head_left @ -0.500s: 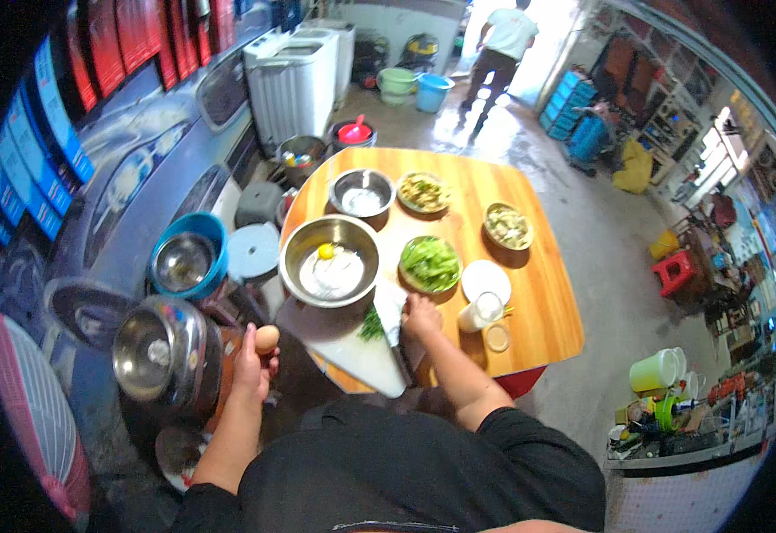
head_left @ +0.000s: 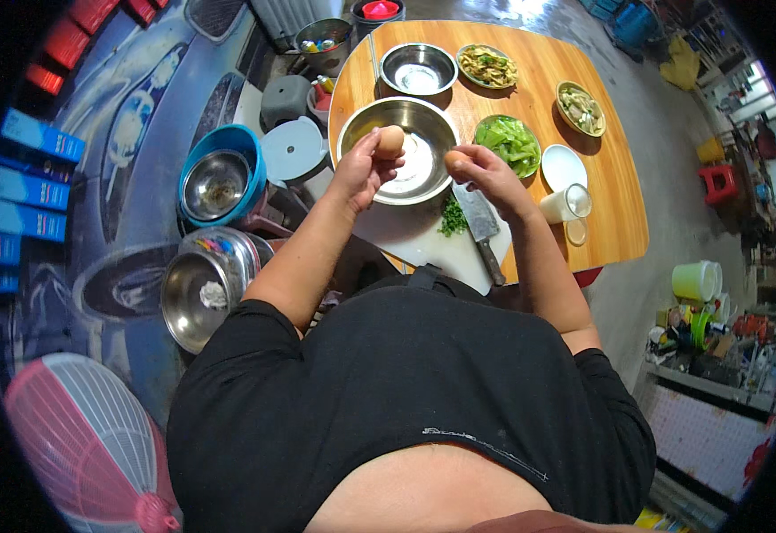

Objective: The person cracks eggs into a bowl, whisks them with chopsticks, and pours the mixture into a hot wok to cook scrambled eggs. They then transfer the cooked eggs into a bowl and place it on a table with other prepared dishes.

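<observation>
My left hand (head_left: 361, 178) grips a brown egg (head_left: 390, 140) above the near left part of a large steel bowl (head_left: 352, 130). At the bowl's right side, a second brown egg (head_left: 454, 160) is pinched in the fingers of my right hand (head_left: 494, 179). White stuff shows in the bowl between my hands; part of its inside is hidden. Below my right hand a cleaver (head_left: 478, 216) lies on a white cutting board (head_left: 432, 252), beside chopped greens (head_left: 452, 217).
A smaller steel bowl (head_left: 432, 78), a dish of green leaves (head_left: 507, 144), two dishes of food, a white plate (head_left: 564, 167) and a glass jar (head_left: 567, 204) stand on the wooden table (head_left: 614, 209). Left of it are a stool (head_left: 292, 147) and a blue basin (head_left: 256, 182).
My left hand has brought its egg up and right over the bowl. My right hand has risen from beside the cleaver and now shows an egg. The view has tilted down.
</observation>
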{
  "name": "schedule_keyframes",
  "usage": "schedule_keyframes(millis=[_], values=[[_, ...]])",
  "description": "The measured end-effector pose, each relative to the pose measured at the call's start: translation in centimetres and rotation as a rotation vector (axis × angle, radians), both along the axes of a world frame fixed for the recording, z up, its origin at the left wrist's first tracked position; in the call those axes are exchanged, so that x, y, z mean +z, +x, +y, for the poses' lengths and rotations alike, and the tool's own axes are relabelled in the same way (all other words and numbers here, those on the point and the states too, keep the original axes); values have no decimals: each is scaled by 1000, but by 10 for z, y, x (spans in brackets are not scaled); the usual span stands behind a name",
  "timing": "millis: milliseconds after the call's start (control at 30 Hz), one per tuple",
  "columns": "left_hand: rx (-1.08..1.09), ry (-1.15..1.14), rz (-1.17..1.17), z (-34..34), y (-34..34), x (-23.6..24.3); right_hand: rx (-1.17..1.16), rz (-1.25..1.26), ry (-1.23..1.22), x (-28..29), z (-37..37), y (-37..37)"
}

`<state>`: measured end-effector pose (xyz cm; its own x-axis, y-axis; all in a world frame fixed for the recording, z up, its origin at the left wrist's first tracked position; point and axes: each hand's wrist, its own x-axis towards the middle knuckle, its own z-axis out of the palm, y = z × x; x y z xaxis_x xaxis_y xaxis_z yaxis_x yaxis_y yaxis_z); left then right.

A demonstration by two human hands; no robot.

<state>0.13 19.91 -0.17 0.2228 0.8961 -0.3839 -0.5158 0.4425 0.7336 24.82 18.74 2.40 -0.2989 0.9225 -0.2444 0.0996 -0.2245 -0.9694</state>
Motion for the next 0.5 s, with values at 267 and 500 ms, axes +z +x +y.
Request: schedule_keyframes(millis=[267,500], values=[[-146,44,43,51,0,16,-401,-161,943,46,20,-85],[-208,33,38,64,-15,18,-362,-185,626,17,44,-107]])
